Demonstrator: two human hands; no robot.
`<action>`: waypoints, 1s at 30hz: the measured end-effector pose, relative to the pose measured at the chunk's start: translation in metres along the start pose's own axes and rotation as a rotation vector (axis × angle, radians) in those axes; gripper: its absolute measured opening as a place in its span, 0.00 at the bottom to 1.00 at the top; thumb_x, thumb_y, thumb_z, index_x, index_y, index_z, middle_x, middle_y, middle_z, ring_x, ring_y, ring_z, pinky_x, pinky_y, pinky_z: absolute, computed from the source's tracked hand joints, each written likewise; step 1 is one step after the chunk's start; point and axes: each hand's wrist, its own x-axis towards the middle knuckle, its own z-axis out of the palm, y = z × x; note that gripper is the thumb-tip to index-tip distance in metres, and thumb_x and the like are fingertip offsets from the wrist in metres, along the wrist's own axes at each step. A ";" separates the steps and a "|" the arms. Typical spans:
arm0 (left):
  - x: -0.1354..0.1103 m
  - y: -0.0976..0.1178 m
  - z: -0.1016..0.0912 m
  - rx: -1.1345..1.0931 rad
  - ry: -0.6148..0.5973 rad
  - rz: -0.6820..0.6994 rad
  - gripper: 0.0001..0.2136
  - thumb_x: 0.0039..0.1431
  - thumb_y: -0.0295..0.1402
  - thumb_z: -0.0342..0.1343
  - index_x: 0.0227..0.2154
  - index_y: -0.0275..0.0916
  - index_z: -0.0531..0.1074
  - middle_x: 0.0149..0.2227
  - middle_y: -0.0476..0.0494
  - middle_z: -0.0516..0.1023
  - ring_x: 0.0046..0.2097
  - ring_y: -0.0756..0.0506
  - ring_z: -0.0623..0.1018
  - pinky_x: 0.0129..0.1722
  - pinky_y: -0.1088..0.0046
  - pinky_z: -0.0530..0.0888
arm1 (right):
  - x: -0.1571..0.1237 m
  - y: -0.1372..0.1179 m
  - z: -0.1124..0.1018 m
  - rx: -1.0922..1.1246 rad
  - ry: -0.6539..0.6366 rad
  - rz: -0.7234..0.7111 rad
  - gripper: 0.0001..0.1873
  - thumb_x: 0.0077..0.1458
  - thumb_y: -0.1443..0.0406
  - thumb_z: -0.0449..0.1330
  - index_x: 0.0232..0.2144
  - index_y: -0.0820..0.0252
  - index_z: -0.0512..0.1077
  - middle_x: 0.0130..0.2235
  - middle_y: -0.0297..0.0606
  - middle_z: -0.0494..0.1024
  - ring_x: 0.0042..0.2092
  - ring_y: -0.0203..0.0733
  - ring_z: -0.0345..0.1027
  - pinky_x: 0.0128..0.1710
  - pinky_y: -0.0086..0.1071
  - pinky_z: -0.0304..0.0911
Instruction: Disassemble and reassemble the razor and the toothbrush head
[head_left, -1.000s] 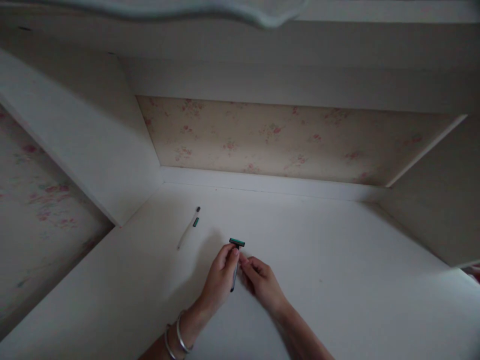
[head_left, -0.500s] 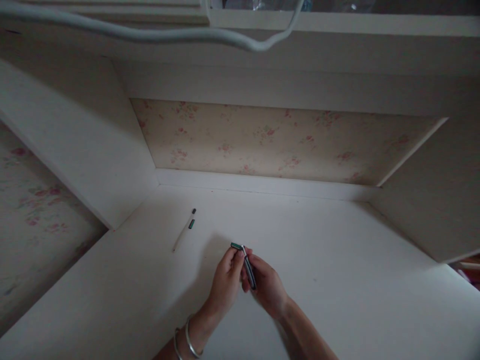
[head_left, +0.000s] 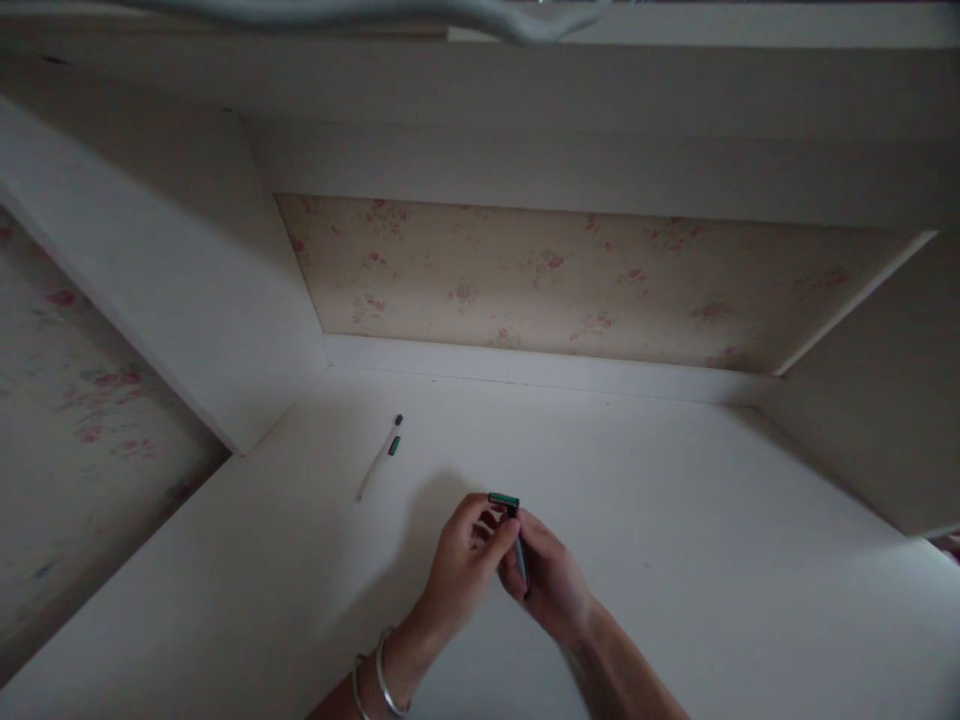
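Note:
A razor with a slim grey-and-dark handle and a green-and-black head is held up in front of me, its head at the top. My right hand has its fingers wrapped round the handle. My left hand pinches the razor near its neck, thumb across the front and fingers curled behind the head. Beyond my hands, to the left, a thin whitish toothbrush with a dark head lies on the white tabletop. Beside it rests a small green-and-black razor cartridge.
White side panels stand at the left and right of the tabletop. Flowered wallpaper covers the back. Overhead run a white shelf edge and a thick pale cable.
The razor has turned so that its green head faces me more squarely and sits level. My left thumb has shifted onto its neck. The view has tilted down and slightly left.

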 end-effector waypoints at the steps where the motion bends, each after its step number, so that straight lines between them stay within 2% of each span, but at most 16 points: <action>1: 0.000 0.001 -0.001 -0.001 0.002 0.001 0.13 0.55 0.42 0.56 0.38 0.38 0.71 0.33 0.46 0.74 0.31 0.49 0.74 0.31 0.74 0.71 | 0.000 -0.001 -0.001 0.009 -0.003 -0.014 0.13 0.55 0.54 0.57 0.32 0.58 0.66 0.20 0.27 0.65 0.15 0.28 0.50 0.16 0.25 0.40; 5: 0.000 0.003 -0.007 -0.018 0.014 -0.015 0.14 0.54 0.41 0.58 0.40 0.38 0.71 0.37 0.43 0.75 0.37 0.47 0.74 0.35 0.73 0.70 | -0.001 -0.004 -0.001 0.037 -0.009 -0.057 0.12 0.56 0.56 0.57 0.29 0.58 0.66 0.17 0.25 0.64 0.15 0.27 0.47 0.18 0.25 0.43; 8: -0.001 0.003 -0.008 -0.035 0.013 -0.026 0.15 0.53 0.40 0.58 0.42 0.38 0.71 0.37 0.42 0.74 0.37 0.46 0.74 0.35 0.73 0.70 | -0.001 -0.004 0.001 0.042 -0.019 -0.049 0.16 0.59 0.54 0.52 0.29 0.60 0.69 0.15 0.27 0.62 0.16 0.30 0.47 0.20 0.27 0.47; 13: -0.003 0.004 -0.005 -0.107 0.027 -0.037 0.16 0.51 0.39 0.60 0.42 0.39 0.69 0.33 0.47 0.71 0.33 0.48 0.74 0.33 0.73 0.71 | -0.002 -0.003 0.003 0.059 -0.030 -0.022 0.18 0.60 0.54 0.51 0.28 0.61 0.71 0.15 0.28 0.62 0.18 0.30 0.48 0.21 0.27 0.47; 16: -0.005 0.004 -0.004 -0.200 -0.032 -0.051 0.16 0.52 0.39 0.59 0.43 0.41 0.67 0.32 0.49 0.70 0.26 0.50 0.74 0.26 0.73 0.71 | -0.003 -0.003 0.002 0.089 -0.041 -0.008 0.18 0.59 0.54 0.52 0.28 0.61 0.71 0.17 0.29 0.63 0.19 0.31 0.50 0.21 0.27 0.47; 18: -0.005 0.004 -0.005 -0.221 -0.052 -0.044 0.16 0.53 0.39 0.59 0.43 0.41 0.68 0.33 0.48 0.70 0.26 0.50 0.73 0.25 0.73 0.72 | -0.004 -0.003 0.002 0.107 -0.054 0.008 0.18 0.59 0.54 0.52 0.27 0.62 0.70 0.17 0.29 0.63 0.19 0.31 0.52 0.21 0.27 0.49; 23: -0.005 0.004 -0.007 -0.145 0.007 0.044 0.13 0.52 0.36 0.60 0.40 0.38 0.72 0.37 0.45 0.71 0.36 0.47 0.74 0.37 0.72 0.71 | -0.007 -0.005 0.001 0.098 -0.116 0.071 0.20 0.57 0.51 0.54 0.26 0.62 0.69 0.19 0.30 0.66 0.17 0.30 0.55 0.17 0.25 0.47; 27: -0.004 0.003 -0.008 -0.152 -0.012 0.059 0.12 0.52 0.36 0.60 0.40 0.39 0.73 0.37 0.45 0.71 0.38 0.47 0.73 0.39 0.72 0.70 | -0.008 -0.005 -0.001 0.137 -0.173 0.100 0.19 0.58 0.52 0.53 0.29 0.63 0.70 0.18 0.30 0.68 0.13 0.26 0.50 0.13 0.23 0.40; 30: -0.004 0.004 -0.008 -0.182 -0.051 0.063 0.12 0.54 0.36 0.59 0.40 0.38 0.74 0.36 0.45 0.71 0.39 0.46 0.72 0.40 0.72 0.69 | -0.009 -0.004 -0.003 0.192 -0.203 0.105 0.19 0.59 0.53 0.53 0.30 0.64 0.71 0.16 0.28 0.65 0.13 0.26 0.48 0.13 0.22 0.40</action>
